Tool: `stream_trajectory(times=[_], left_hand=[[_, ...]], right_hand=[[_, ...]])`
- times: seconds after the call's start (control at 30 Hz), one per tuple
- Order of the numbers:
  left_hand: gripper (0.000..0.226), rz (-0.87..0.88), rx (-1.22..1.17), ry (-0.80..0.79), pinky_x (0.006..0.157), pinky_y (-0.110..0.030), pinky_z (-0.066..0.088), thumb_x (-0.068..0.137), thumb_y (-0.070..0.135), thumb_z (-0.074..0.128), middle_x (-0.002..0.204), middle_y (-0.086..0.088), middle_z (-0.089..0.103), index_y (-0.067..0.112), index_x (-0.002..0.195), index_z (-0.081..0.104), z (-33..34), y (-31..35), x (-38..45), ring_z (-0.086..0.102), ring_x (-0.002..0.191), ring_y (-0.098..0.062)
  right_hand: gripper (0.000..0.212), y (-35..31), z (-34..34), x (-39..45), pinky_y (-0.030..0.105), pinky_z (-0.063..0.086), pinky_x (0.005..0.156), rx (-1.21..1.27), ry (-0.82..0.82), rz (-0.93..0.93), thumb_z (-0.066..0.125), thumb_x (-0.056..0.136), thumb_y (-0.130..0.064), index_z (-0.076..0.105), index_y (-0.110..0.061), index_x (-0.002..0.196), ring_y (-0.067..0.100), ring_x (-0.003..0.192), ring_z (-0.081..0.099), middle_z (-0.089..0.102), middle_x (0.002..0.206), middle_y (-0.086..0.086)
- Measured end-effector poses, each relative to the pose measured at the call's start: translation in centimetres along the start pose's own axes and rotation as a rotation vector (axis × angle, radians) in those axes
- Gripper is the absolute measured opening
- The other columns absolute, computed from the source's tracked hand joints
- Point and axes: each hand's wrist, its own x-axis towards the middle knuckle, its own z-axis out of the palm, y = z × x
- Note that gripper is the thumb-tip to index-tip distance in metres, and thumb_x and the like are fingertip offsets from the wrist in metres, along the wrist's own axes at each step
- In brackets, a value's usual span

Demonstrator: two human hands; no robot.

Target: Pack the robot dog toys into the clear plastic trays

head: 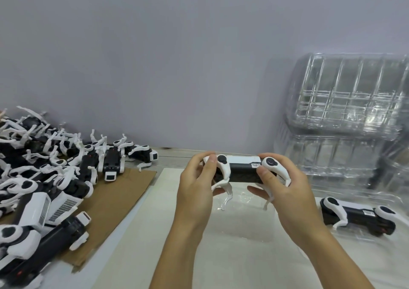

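Landmark: the clear plastic tray (241,229) lying flat on the bench (124,264) directly below the hands; every place here is given from it.

Left hand (197,191): held above the tray's left part; its fingers (211,163) are curled round the left end of a robot dog toy (243,170), the thumb laid on the upper side.

Right hand (285,194): held above the tray's right part; its fingers are curled round the toy's right end, thumb on top beside a small label.

Held toy: carried in the air over the tray and apart from it, body level, white legs hanging down toward the tray.

Long axis: it runs left to right, from one hand to the other, and is judged roughly parallel to the tray's near edge.

Deciding relation: the tray pocket lies straight beneath the toy, so the coming move is judged to be a plain lowering by both hands together; neither hand is nearer, each being at one end.

Risk: the dangling legs may catch on the pocket's rim before the body is seated.

Packed toy (358,219): seen to the right of the tray's middle, lying on its side in clear plastic, long axis also left to right.

Loose toys (44,178): heaped left of the tray, partly on a sheet of cardboard (115,202).

Spare trays (349,103): stacked beyond the tray, to the right, against the wall.
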Motion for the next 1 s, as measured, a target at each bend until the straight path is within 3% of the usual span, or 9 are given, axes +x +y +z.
stream_trajectory(times=[0.17,0.33,0.5,0.6,0.7,0.77,0.83,0.93,1.0], left_hand=[[0.020,-0.015,-0.134,-0.021,0.080,-0.037,0.059,0.102,0.017,0.050,0.098,0.000,0.071,0.019,0.109,0.069,-0.5,-0.3,0.2,0.069,0.088,-0.017],[0.032,0.036,-0.193,-0.025,0.063,-0.022,0.054,0.103,0.011,0.047,0.105,0.000,0.072,0.029,0.097,0.072,-1.0,0.0,-0.2,0.068,0.095,-0.026],[0.036,0.084,-0.216,-0.015,0.059,-0.020,0.053,0.102,0.005,0.047,0.106,-0.004,0.071,0.028,0.095,0.073,-1.0,-0.1,0.0,0.066,0.100,-0.033],[0.032,0.097,-0.175,-0.041,0.064,-0.021,0.053,0.102,0.011,0.049,0.104,0.000,0.072,0.032,0.100,0.072,-0.8,-0.3,0.1,0.067,0.105,-0.032],[0.023,0.117,-0.149,-0.056,0.079,-0.027,0.052,0.099,0.027,0.051,0.110,0.003,0.073,0.033,0.115,0.067,-1.1,-0.5,0.4,0.066,0.110,-0.016],[0.021,0.118,-0.035,0.084,0.091,-0.031,0.049,0.099,0.033,0.053,0.114,0.009,0.071,0.034,0.117,0.064,-1.6,-1.4,1.0,0.063,0.113,-0.006],[0.019,0.076,0.182,0.240,0.096,-0.029,0.044,0.099,0.032,0.056,0.120,0.014,0.066,0.035,0.116,0.061,-2.0,-2.5,1.4,0.058,0.117,-0.005],[0.045,-0.139,0.461,0.221,0.091,-0.025,0.034,0.096,0.037,0.058,0.139,0.004,0.054,0.025,0.138,0.050,-1.8,-4.4,1.4,0.051,0.125,-0.016],[0.036,-0.233,0.568,0.211,0.084,-0.025,0.036,0.095,0.033,0.059,0.131,0.000,0.058,0.024,0.129,0.054,-1.7,-5.1,1.6,0.057,0.111,-0.018]], right_hand=[[0.027,-0.6,-0.4,-0.4,0.032,0.056,0.088,-0.091,-0.082,-0.074,0.064,0.091,-0.002,0.066,-0.023,0.108,0.021,0.101,0.068,0.071,0.103,0.000],[0.031,-1.6,-0.6,-0.6,0.014,0.050,0.078,-0.117,-0.174,-0.124,0.064,0.086,0.009,0.062,-0.014,0.108,0.009,0.100,0.065,0.070,0.100,-0.002],[0.045,-1.9,0.0,-0.6,0.014,0.046,0.091,-0.449,-0.154,-0.248,0.076,0.080,0.000,0.061,-0.029,0.111,0.005,0.107,0.062,0.067,0.105,-0.012],[0.051,-1.7,0.2,-0.3,0.005,0.039,0.086,-0.684,-0.085,-0.396,0.081,0.077,-0.005,0.065,-0.032,0.118,-0.001,0.102,0.057,0.061,0.108,-0.018],[0.046,-1.1,-0.1,-0.1,0.004,0.037,0.083,-0.705,0.009,-0.422,0.080,0.077,-0.003,0.068,-0.032,0.111,-0.001,0.097,0.056,0.060,0.102,-0.019],[0.045,-0.8,-0.3,0.0,0.002,0.036,0.080,-0.679,0.086,-0.403,0.078,0.078,-0.003,0.064,-0.035,0.106,-0.006,0.095,0.055,0.059,0.099,-0.018],[0.039,-0.5,-0.5,0.1,-0.001,0.036,0.075,-0.629,0.160,-0.362,0.076,0.081,-0.004,0.065,-0.031,0.107,-0.010,0.093,0.053,0.060,0.098,-0.014],[0.034,-0.1,-0.9,0.2,-0.001,0.037,0.072,-0.570,0.227,-0.298,0.075,0.083,-0.006,0.067,-0.025,0.111,-0.010,0.092,0.053,0.061,0.099,-0.009],[0.034,0.0,-0.9,0.3,0.000,0.038,0.073,-0.545,0.238,-0.267,0.075,0.083,-0.007,0.067,-0.026,0.111,-0.009,0.092,0.053,0.062,0.099,-0.009]])
